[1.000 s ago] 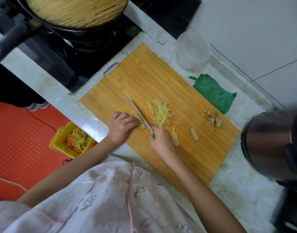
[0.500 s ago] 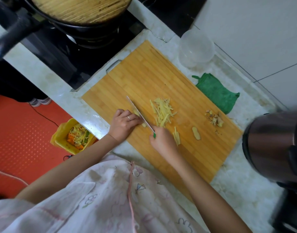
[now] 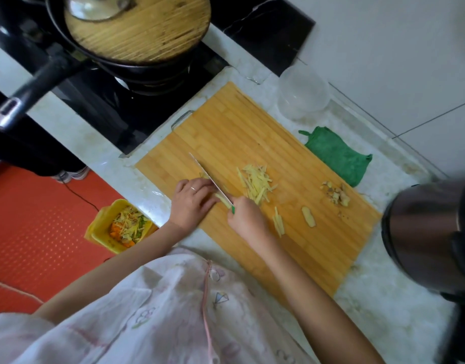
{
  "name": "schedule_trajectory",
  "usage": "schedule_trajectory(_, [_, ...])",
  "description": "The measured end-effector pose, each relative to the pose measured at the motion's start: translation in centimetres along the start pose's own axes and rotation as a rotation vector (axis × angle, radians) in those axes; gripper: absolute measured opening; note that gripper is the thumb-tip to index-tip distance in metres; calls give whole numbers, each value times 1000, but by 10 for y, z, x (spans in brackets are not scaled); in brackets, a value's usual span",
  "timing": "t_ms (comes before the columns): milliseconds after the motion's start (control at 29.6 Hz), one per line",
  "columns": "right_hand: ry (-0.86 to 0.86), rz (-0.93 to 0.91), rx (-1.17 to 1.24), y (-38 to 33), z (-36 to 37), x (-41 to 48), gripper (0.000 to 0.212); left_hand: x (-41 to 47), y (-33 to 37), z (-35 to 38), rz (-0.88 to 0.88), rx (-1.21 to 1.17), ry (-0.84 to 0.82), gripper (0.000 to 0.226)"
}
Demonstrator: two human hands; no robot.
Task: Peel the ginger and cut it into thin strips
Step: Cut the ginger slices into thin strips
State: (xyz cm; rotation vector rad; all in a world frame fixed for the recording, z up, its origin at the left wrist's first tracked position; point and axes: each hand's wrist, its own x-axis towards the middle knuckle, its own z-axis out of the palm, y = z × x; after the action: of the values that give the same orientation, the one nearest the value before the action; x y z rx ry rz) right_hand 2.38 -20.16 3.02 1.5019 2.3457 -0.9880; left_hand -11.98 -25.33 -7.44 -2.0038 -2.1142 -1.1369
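Observation:
On the bamboo cutting board [image 3: 252, 122] my right hand [image 3: 246, 218] grips the green handle of a knife [image 3: 211, 181], its blade edge down on the board. My left hand [image 3: 192, 199] lies just left of the blade with curled fingers holding down a piece of ginger [image 3: 223, 199] that is mostly hidden under it. A pile of thin ginger strips [image 3: 256, 183] lies right of the blade. A few more strips [image 3: 278, 224] and one ginger slice [image 3: 308, 216] lie nearer the board's front. Ginger peel scraps [image 3: 336, 194] sit at the right.
A clear plastic bowl [image 3: 302, 97] and a green cloth [image 3: 336, 153] lie behind the board. A lidded black wok [image 3: 136, 30] sits on the stove at the left. A steel pot [image 3: 423, 229] stands at the right. A yellow bin [image 3: 115, 227] with scraps stands on the red floor.
The knife and both hands stay at the same spot on the board, the blade shifting slightly over the ginger. The camera view has drifted, so everything sits a little lower and to the right.

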Motion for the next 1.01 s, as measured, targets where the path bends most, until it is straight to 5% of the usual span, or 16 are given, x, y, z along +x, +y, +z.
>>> schedule_trajectory(507, [-91,41,-12,20,-6,-17,44,2,-7,0,66,61,58,20])
schedule_trajectory(1013, [-105,111,-27,-5,-9,7,21,4,-4,-2,86,91,41,24])
